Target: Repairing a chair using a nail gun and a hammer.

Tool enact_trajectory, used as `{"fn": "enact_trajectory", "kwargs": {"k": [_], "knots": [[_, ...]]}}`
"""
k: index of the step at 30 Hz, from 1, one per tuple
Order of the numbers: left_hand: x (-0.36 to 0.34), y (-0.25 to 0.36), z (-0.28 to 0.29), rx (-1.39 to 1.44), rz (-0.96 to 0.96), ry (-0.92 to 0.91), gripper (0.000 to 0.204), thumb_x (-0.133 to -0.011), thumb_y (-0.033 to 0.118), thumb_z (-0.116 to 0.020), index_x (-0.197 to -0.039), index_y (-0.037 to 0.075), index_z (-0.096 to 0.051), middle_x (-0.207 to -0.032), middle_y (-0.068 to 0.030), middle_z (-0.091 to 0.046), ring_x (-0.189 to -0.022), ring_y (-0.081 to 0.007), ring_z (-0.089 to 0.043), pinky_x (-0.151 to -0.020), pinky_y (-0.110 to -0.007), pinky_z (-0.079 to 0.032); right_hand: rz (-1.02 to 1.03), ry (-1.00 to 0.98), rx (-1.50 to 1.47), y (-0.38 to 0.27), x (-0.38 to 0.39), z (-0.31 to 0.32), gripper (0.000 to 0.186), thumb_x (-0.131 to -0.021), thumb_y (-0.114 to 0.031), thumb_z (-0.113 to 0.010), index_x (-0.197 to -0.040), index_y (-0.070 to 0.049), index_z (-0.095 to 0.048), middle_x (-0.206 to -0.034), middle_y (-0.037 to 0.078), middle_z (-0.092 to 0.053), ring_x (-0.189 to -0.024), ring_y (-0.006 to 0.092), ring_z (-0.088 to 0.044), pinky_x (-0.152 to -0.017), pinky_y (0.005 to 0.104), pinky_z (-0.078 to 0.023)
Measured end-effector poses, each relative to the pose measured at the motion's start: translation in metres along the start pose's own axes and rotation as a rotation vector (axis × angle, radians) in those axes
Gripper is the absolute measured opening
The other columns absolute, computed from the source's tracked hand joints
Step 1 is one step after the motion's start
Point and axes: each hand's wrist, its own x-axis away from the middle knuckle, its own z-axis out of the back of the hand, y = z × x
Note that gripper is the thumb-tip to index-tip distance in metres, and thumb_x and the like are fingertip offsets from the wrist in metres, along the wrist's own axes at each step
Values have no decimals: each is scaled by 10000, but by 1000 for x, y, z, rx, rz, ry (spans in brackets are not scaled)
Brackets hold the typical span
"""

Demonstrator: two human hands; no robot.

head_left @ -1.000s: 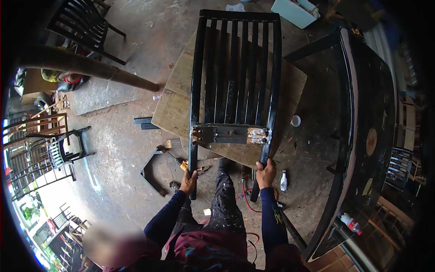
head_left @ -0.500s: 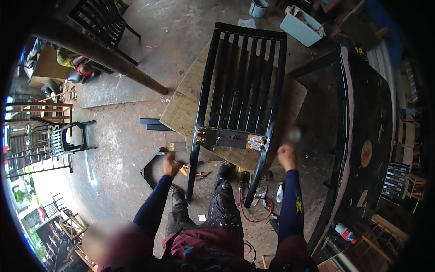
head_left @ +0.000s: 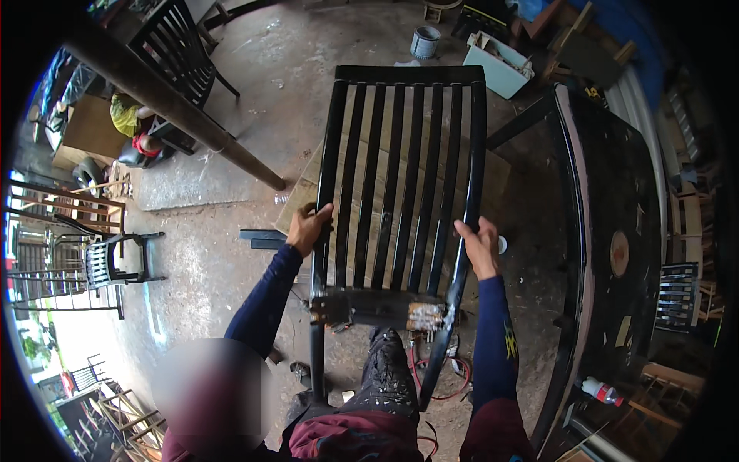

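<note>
A black slatted chair back (head_left: 408, 75) is raised in front of me, its legs pointing toward my body. My left hand (head_left: 306, 229) is closed round its left side post. On the opposite post, my right hand (head_left: 483, 250) grips with thumb and fingers. The lower cross rail (head_left: 377, 309) has rough, bare patches at both ends, paler on the right. Beneath the chair back is a square wooden board (head_left: 493, 173), mostly covered by the slats.
A large black panel (head_left: 608, 231) stands at my right. A metal pole (head_left: 246, 158) slants down at the left. Red hose (head_left: 466, 377) lies by my feet. A bucket (head_left: 425, 42) and a pale blue bin (head_left: 496, 65) stand farther off. Another person (head_left: 127, 115) sits at far left.
Both hands have moved forward and taken hold of the side posts. The chair back has come up off the board and shifted toward me, turning a little straighter.
</note>
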Motion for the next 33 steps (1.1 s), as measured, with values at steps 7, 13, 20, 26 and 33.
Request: {"fn": "enact_trajectory", "kwargs": {"k": [7,13,20,26,33], "knots": [[180,30,78,41,-417,144,490,-885,376,-733,-1108,-39,-600,-799,-53,-634,-674,-111,-579,-601,-263,-465,315,176,20,-123,222,29,370,-857,-344,-720,-910,4,-604,-761,109,-617,-695,221,-573,-658,364,-463],[285,106,194,-261,-751,366,582,-979,543,-490,-1037,-34,-526,-771,-181,-627,-704,-289,-640,-621,-374,-484,456,216,159,-170,335,-38,410,-876,-359,-697,-938,35,-602,-842,246,-642,-832,435,-623,-715,454,-478],[392,87,332,-333,-797,606,590,-990,571,-438,-914,-9,-516,-709,-157,-626,-680,-296,-642,-632,-410,-488,679,91,107,-235,392,-123,367,-831,-299,-745,-891,39,-615,-823,208,-657,-781,364,-639,-693,442,-481],[434,8,430,-178,-688,592,563,-965,541,-538,-951,-22,-544,-792,-122,-624,-735,-195,-621,-666,-336,-493,630,-120,99,-274,419,-188,317,-836,-223,-761,-1005,26,-660,-892,105,-704,-797,182,-630,-740,342,-496],[432,-31,439,-109,-736,349,440,-929,392,-668,-1058,-17,-565,-880,-99,-681,-792,-162,-641,-724,-315,-520,672,-54,53,-257,437,-184,429,-740,-336,-831,-848,34,-643,-789,204,-669,-763,313,-663,-704,406,-503]]}}
